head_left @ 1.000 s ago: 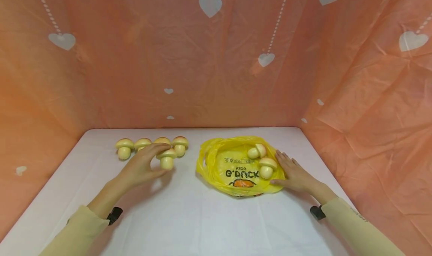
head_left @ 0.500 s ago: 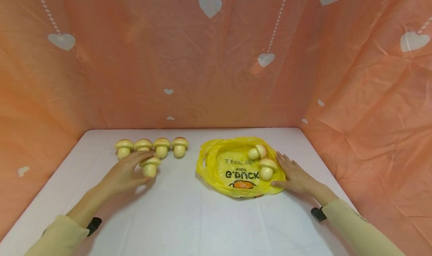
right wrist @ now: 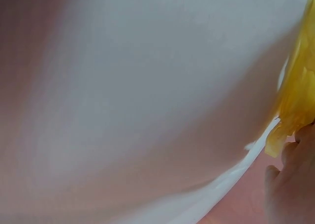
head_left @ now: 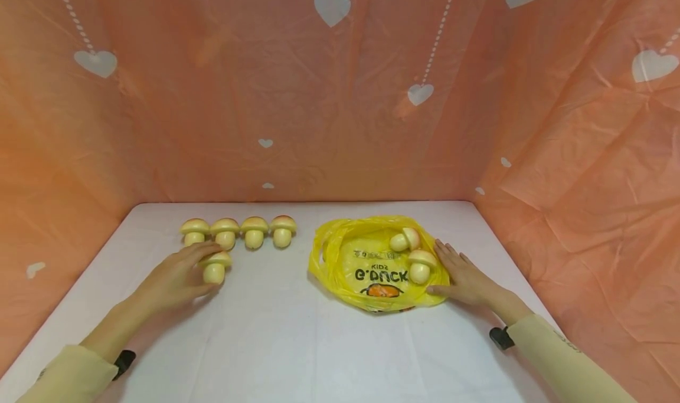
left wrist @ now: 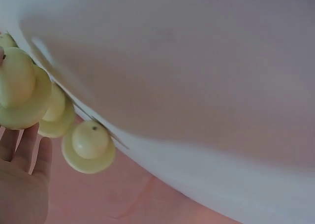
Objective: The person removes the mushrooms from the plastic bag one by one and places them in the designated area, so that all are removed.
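Note:
My left hand holds a toy mushroom with a cream stem and reddish-tan cap between thumb and fingers, at the table's left. Just behind it stands a row of several like mushrooms; the leftmost is partly covered by the hand. In the left wrist view the held mushroom sits at the fingertips. A yellow plastic bag lies with its mouth spread, and two mushrooms rest inside on its right. With fingers extended, my right hand rests against the bag's right edge.
A white-covered table carries everything. Orange cloth with pale hearts hangs behind it and along both sides. White tabletop lies between the mushroom row and the bag.
My left hand has moved left and toward me with the mushroom, uncovering more of the row behind. The right hand and the bag have stayed nearly still.

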The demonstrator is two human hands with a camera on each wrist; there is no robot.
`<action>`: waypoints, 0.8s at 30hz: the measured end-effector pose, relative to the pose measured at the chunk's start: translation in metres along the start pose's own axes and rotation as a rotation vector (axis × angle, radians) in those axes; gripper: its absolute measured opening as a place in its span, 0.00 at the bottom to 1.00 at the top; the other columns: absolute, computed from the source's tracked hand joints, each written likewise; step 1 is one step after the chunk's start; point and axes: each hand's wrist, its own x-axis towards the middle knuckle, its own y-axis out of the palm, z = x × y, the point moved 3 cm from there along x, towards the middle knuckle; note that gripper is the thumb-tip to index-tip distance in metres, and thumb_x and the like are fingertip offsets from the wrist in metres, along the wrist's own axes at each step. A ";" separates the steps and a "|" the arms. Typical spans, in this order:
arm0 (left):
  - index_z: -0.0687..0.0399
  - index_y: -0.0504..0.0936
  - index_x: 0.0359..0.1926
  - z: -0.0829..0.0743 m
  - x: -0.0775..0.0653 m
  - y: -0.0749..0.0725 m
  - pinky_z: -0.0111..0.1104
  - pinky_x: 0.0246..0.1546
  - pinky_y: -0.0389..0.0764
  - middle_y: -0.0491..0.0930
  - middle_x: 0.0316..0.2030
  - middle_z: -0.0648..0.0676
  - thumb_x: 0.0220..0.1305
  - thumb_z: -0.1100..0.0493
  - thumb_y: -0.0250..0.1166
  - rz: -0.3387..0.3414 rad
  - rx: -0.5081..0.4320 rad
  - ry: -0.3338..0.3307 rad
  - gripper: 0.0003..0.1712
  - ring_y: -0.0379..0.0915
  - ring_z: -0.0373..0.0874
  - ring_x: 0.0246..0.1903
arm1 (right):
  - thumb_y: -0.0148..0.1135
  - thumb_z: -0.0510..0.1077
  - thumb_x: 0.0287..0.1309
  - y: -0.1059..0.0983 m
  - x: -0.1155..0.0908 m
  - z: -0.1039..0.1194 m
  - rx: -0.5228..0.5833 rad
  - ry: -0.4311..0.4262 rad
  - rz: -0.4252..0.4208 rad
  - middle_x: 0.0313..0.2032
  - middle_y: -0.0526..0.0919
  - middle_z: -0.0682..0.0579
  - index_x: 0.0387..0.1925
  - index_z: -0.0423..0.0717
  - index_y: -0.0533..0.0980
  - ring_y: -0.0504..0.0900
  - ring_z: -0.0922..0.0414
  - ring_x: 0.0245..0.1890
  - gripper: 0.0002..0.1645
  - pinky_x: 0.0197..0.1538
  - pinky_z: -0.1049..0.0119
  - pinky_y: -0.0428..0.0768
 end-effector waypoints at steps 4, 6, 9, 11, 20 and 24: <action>0.56 0.77 0.64 0.007 -0.005 -0.003 0.60 0.51 0.76 0.81 0.59 0.58 0.45 0.57 0.85 -0.001 0.024 -0.010 0.43 0.78 0.64 0.55 | 0.66 0.69 0.63 -0.001 0.000 0.000 0.004 0.006 0.004 0.82 0.44 0.36 0.81 0.33 0.46 0.43 0.33 0.80 0.67 0.78 0.33 0.44; 0.56 0.77 0.63 0.010 -0.007 -0.005 0.60 0.50 0.76 0.82 0.57 0.57 0.44 0.57 0.85 -0.007 0.035 -0.005 0.43 0.79 0.63 0.54 | 0.66 0.69 0.63 -0.001 0.000 0.000 0.003 0.005 0.004 0.82 0.44 0.36 0.81 0.33 0.46 0.43 0.33 0.80 0.67 0.78 0.33 0.44; 0.55 0.78 0.63 0.014 -0.009 -0.007 0.57 0.50 0.77 0.83 0.56 0.56 0.42 0.58 0.85 -0.022 0.047 0.003 0.44 0.80 0.62 0.53 | 0.66 0.69 0.63 0.000 0.000 -0.001 0.000 0.006 0.005 0.82 0.44 0.35 0.81 0.32 0.45 0.43 0.32 0.80 0.67 0.77 0.33 0.44; 0.54 0.78 0.63 0.017 -0.011 -0.009 0.49 0.52 0.77 0.83 0.56 0.56 0.41 0.60 0.85 -0.024 0.042 0.002 0.45 0.81 0.60 0.53 | 0.67 0.69 0.62 0.000 0.000 -0.001 -0.001 0.013 0.006 0.82 0.45 0.35 0.81 0.32 0.45 0.43 0.33 0.80 0.67 0.78 0.33 0.44; 0.57 0.74 0.68 0.023 -0.019 -0.013 0.29 0.51 0.71 0.84 0.57 0.60 0.44 0.60 0.85 -0.013 0.014 -0.039 0.48 0.81 0.60 0.52 | 0.66 0.70 0.62 0.001 0.000 0.000 -0.005 0.011 0.007 0.81 0.45 0.35 0.81 0.32 0.46 0.44 0.32 0.80 0.67 0.77 0.33 0.44; 0.55 0.74 0.69 0.024 -0.019 -0.012 0.25 0.51 0.69 0.83 0.58 0.58 0.44 0.60 0.85 -0.014 0.014 -0.030 0.49 0.81 0.58 0.52 | 0.66 0.69 0.63 0.000 0.000 0.001 -0.007 -0.001 -0.005 0.81 0.47 0.34 0.80 0.31 0.47 0.45 0.32 0.79 0.66 0.77 0.32 0.46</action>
